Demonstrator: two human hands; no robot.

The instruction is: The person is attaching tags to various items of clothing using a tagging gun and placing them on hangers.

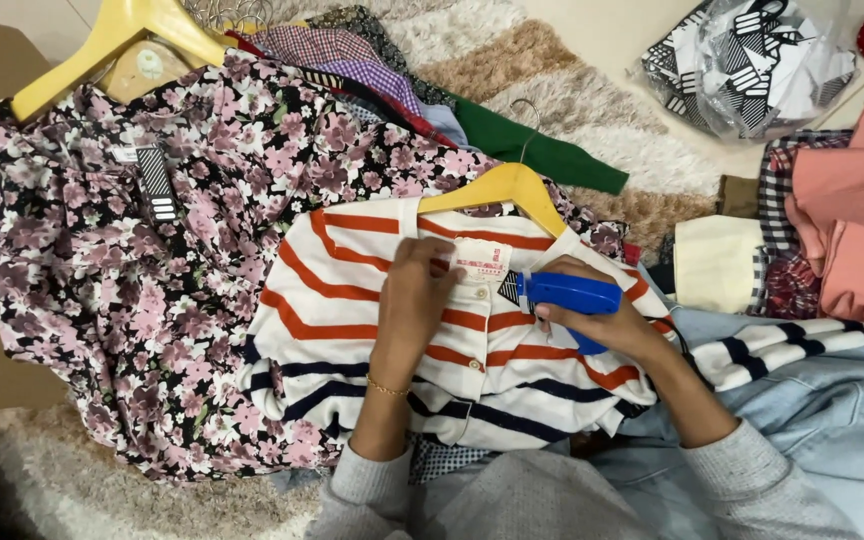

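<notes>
While the right hand [607,325] grips a blue plastic tagging gun [567,295], the left hand [417,295] presses flat, fingers closed together, on a striped shirt [452,350] just beside the collar label [480,262]. This shirt is white with orange stripes across its upper part and navy stripes lower down, and small buttons run down its front. It hangs on a yellow hanger [500,187] whose hook points away from the person, so the shirt's long axis runs from the collar, farthest away, toward the person's lap. Held level, the gun has its long axis running crosswise to the shirt, its tip aimed at the label, where a small patterned tag sits at the nozzle. Left of the shirt, and partly under it, lies a dark floral dress [152,270] on another yellow hanger [122,35]. Beyond the shirt's collar spreads a shaggy rug [572,90]. Right of the shirt sit folded pink clothes [857,230], cut off by the frame edge. Fingers hide the gun's trigger, and both arms cover the shirt's lower hem.
</notes>
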